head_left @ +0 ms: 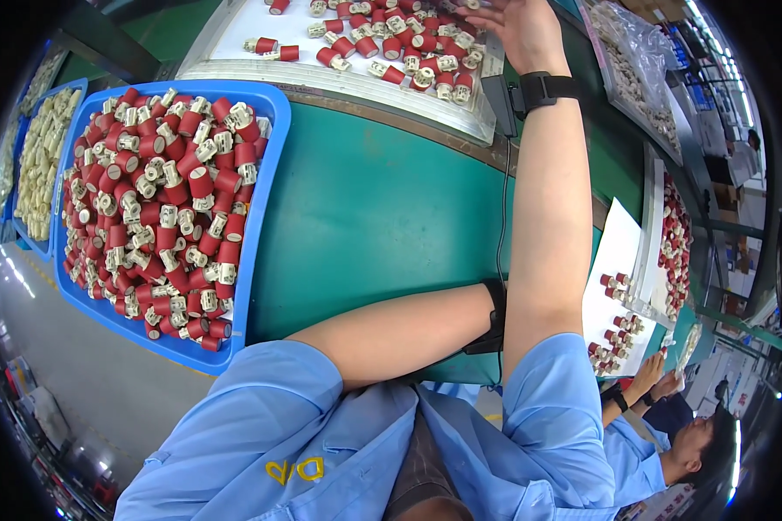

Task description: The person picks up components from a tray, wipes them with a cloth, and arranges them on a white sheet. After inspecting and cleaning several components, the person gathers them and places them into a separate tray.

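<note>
A: Where was everything?

B: Well, a blue bin point(265, 156) of red-and-cream caps point(161, 200) sat at nine o'clock, handy for refilling. At twelve, the right hand point(520, 26) hovered open-fingered over loose caps on a white tray point(339, 78).

A: The left hand?

B: Hidden behind the right arm; grip unclear. No labels showed.

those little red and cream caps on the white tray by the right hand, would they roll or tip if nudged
Probably. The red and cream caps look like short cylinders, and several lie on their sides, so they would likely roll on the white tray. They look small, rigid and light. The right hand reaches over them.
</note>
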`<state>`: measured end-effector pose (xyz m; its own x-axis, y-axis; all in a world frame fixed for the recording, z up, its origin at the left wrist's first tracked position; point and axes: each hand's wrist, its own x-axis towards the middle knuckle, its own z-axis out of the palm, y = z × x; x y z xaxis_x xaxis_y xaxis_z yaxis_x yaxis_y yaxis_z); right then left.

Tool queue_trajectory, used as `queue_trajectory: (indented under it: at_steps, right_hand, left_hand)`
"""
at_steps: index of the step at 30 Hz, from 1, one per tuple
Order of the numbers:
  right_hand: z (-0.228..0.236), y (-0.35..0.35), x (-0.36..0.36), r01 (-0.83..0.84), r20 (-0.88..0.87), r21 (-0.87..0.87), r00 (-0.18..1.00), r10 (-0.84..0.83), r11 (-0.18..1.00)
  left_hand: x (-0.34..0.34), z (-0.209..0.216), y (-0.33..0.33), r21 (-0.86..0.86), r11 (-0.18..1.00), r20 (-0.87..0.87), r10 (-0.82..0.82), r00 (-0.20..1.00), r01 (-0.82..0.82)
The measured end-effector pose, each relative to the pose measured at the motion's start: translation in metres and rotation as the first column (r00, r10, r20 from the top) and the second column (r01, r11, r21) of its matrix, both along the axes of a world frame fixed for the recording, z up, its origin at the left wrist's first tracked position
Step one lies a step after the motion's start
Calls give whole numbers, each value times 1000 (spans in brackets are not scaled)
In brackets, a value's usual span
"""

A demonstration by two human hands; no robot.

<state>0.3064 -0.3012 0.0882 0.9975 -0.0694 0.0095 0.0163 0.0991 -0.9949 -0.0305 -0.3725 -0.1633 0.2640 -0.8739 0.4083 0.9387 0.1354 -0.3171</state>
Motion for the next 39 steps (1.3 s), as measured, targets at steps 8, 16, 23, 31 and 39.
queue_trajectory:
  at_steps: [8, 16, 23, 31, 39]
  right_hand:
    - [-1, 16, 2, -36, 102, -35, 994, 39, 999]
    - [-20, 1, -4, 119, 50, -936, 977, -209, 332]
    - [-15, 2, -4, 63, -50, -600, 992, -117, 797]
    - [98, 13, -93, 256, 512, -237, 853, -104, 937]
    - [73, 43, -279, 359, 722, -313, 692, -26, 879]
  left_hand:
    - [5, 6, -24, 44, 999, -21, 17, 1000, -16]
    - [1, -10, -24, 52, 991, 137, 114, 984, -123]
    - [27, 36, 35, 232, 913, 439, 209, 874, -335]
    - [43, 127, 74, 284, 741, 809, 155, 567, -608]
    - [85, 181, 162, 327, 660, 932, -343, 116, -676]
